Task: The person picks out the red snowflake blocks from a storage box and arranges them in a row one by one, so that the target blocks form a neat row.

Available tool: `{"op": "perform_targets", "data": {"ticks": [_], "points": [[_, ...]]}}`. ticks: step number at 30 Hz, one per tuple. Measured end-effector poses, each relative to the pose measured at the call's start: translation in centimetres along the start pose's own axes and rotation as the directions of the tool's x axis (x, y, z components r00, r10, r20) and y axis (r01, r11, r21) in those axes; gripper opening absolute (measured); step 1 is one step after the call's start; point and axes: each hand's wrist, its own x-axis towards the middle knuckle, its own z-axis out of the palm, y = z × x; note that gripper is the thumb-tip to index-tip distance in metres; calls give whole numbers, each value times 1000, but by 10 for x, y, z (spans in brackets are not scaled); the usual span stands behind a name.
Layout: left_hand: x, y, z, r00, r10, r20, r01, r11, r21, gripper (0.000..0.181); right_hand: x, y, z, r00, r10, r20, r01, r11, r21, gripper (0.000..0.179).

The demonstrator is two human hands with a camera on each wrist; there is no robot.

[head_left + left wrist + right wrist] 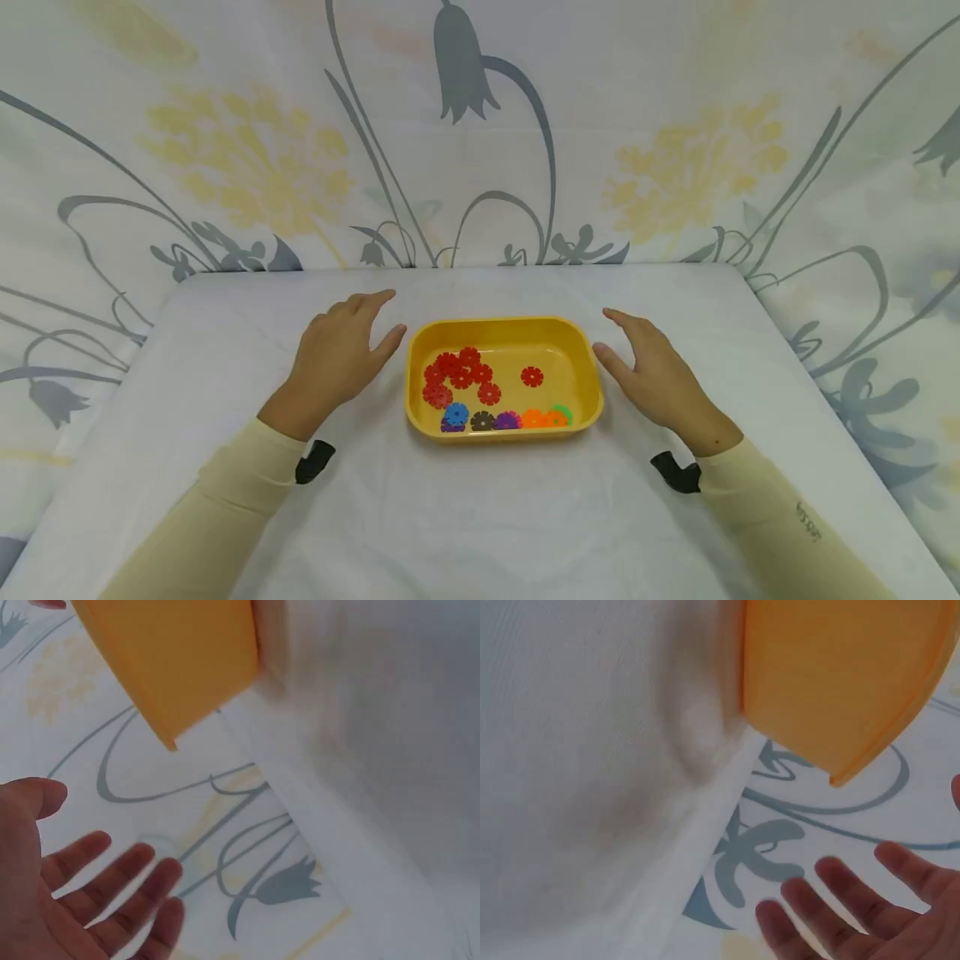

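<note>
A: Where does the tray stand, and what are the hands doing?

B: The yellow tray (498,337) sits mid-table on the white cloth (480,517). The left hand (333,358) hovers just left of it and the right hand (660,375) just right, both with loose, spread fingers, grasping nothing. The right thumb comes very near the rim in the head view; I can't tell from there whether they touch, but the right wrist view shows the fingers clear of the wall.

A: How would you work well from here?

B: I'd steady the tray lightly with one hand and pinch pieces singly by their notched edges with the other. They look thin and flat, so overlapping ones could come up together. The lone red disc (532,377), right of centre, seems easiest to take cleanly.

A: And the rest of the contents?

B: The other red discs (461,377) cluster on the left, several overlapping. Along the near wall, from left to right, come a blue disc (456,414) partly over a purple one, a dark disc (483,422), another purple disc (507,421) with some pink beside it, orange discs (533,419), and a green piece (564,412) partly hidden behind the orange. The far right of the tray floor is bare.
</note>
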Motion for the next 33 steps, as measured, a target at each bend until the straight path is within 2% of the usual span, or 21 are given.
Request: {"op": "perform_targets", "data": {"ticks": [2, 5, 8, 10, 12, 15, 17, 20, 22, 25, 30, 33], "points": [[2, 9, 3, 996, 74, -56, -76, 996, -38, 50, 1, 1, 2, 999, 15, -31, -11, 993, 121, 52], [6, 24, 9, 975, 201, -93, -206, 977, -53, 39, 2, 5, 6, 998, 54, -32, -44, 966, 254, 36], [14, 38, 20, 954, 294, -60, -298, 953, -62, 33, 5, 11, 12, 995, 83, 64, -100, 925, 366, 33], [20, 46, 26, 945, 326, -9, -326, 941, -85, 32, 7, 15, 17, 984, 79, 158, -142, 884, 444, 35], [26, 51, 33, 941, 332, 65, -322, 938, -124, 31, 9, 19, 21, 965, 64, 254, -185, 852, 490, 39], [35, 54, 44, 933, 319, 167, -293, 942, -163, 30, 11, 25, 28, 933, 35, 358, -236, 809, 537, 40], [41, 54, 52, 925, 311, 219, -276, 945, -176, 30, 11, 29, 32, 913, 16, 409, -268, 778, 568, 39], [47, 52, 61, 910, 323, 258, -286, 943, -170, 29, 11, 34, 37, 895, -20, 445, -293, 726, 623, 38], [50, 50, 65, 900, 341, 272, -306, 938, -164, 28, 11, 36, 39, 889, -45, 455, -298, 698, 651, 38], [52, 48, 68, 887, 364, 285, -334, 931, -148, 30, 11, 38, 41, 887, -65, 458, -299, 674, 675, 37], [52, 50, 69, 868, 369, 332, -352, 929, -114, 35, 10, 40, 40, 886, -61, 460, -315, 648, 693, 36], [51, 52, 70, 853, 363, 374, -359, 930, -84, 32, 9, 42, 41, 882, -61, 468, -327, 636, 699, 37]]}}
